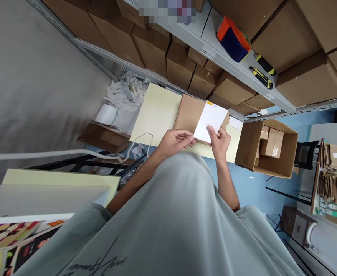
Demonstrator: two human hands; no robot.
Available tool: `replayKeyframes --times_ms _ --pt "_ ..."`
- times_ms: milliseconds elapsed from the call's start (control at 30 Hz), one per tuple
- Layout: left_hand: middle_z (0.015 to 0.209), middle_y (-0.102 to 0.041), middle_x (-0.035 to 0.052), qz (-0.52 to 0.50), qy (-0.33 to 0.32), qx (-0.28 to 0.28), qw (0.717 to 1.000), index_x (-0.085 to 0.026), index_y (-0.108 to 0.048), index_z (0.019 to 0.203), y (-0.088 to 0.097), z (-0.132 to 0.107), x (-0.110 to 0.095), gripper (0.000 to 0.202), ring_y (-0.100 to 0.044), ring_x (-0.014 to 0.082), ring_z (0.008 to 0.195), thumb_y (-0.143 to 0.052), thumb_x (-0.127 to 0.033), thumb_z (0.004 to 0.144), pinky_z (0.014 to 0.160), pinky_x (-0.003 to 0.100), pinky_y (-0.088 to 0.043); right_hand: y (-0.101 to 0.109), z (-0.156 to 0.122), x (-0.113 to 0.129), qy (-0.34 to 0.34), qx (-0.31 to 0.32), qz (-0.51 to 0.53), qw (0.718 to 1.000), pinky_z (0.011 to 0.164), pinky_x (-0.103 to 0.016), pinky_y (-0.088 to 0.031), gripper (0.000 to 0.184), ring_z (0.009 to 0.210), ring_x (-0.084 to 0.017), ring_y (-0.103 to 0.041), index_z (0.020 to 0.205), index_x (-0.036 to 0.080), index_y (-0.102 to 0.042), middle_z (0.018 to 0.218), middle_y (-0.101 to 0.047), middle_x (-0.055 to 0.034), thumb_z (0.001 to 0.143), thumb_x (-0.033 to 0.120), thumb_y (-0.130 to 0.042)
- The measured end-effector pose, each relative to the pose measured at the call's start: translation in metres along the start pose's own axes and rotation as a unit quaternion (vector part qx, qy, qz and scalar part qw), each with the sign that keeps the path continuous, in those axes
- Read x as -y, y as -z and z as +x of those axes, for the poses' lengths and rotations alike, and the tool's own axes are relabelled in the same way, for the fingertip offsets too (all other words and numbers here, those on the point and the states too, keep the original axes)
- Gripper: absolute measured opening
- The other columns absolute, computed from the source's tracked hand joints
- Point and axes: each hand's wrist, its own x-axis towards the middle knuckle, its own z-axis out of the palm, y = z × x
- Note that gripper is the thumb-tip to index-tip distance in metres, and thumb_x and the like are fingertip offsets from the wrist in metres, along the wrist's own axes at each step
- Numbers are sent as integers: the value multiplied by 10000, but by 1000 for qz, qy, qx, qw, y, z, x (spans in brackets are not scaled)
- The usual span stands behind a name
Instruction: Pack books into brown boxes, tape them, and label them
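Observation:
My right hand (220, 141) grips a flat white rectangular piece (210, 119), thumb on its face and fingers behind. A small yellow-orange mark sits at its far left corner; I cannot tell if it is a thin box or a stack of sheets. At its near left corner is my left hand (177, 142), thumb and fingers drawn together in a pinch against that corner. Behind and below the white piece lies a brown cardboard box (188, 113), partly covered by it, on a pale yellow tabletop (157, 109).
Shelves with cardboard boxes (180, 63) rise beyond the table; yellow-black cutters (262, 78) and an orange-blue tape dispenser (234, 38) lie on one. To the right stands an open carton (246, 147) holding smaller boxes. A white cable (85, 153) crosses at left, near crumpled packing material (126, 92).

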Motion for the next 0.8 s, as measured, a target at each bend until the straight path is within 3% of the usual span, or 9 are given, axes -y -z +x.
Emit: replayKeyframes --times_ms 333,433,500,600,667,800 --pt "798 -785 62 1 -21 -17 1000 -223 -772 879 18 -5 -2 281 -776 234 753 -790 -502 854 670 356 -658 -33 -7 -5 -26 29 13 999 385 -228 -396 548 454 -91 -449 804 250 -572 572 -488 94 889 772 -717" --pt "772 -766 44 4 -28 -15 999 -224 -746 843 23 -3 1 289 -777 226 729 -790 -509 838 657 338 -655 -41 -12 -13 -45 45 -1 998 412 -235 -431 537 451 -103 -474 893 241 -626 577 -542 92 902 772 -699" --pt "776 -761 40 12 -30 -13 999 -223 -733 829 27 -2 5 301 -780 220 722 -790 -519 837 667 330 -655 -43 -15 -15 -43 60 -50 996 507 -264 -516 534 516 -133 -560 1073 228 -679 646 -613 71 923 740 -700" --pt "804 -764 47 22 -35 -9 999 -223 -723 830 33 -3 9 300 -784 218 735 -781 -516 852 688 328 -653 -41 -20 -12 12 69 -154 986 757 -345 -608 529 755 -187 -694 1258 225 -706 972 -750 -41 939 646 -737" --pt "823 -770 54 27 -39 -3 999 -220 -727 849 36 -4 11 293 -783 222 742 -775 -509 865 691 332 -647 -38 -25 -4 65 80 -168 980 860 -373 -604 393 898 -212 -710 1152 242 -763 1119 -747 -87 988 591 -690" --pt "819 -771 52 30 -47 16 998 -218 -725 869 40 -8 10 279 -771 217 742 -755 -495 890 696 329 -633 -37 -39 14 102 133 -89 982 802 -352 -587 280 910 -213 -691 936 275 -789 989 -724 -58 1005 527 -692"
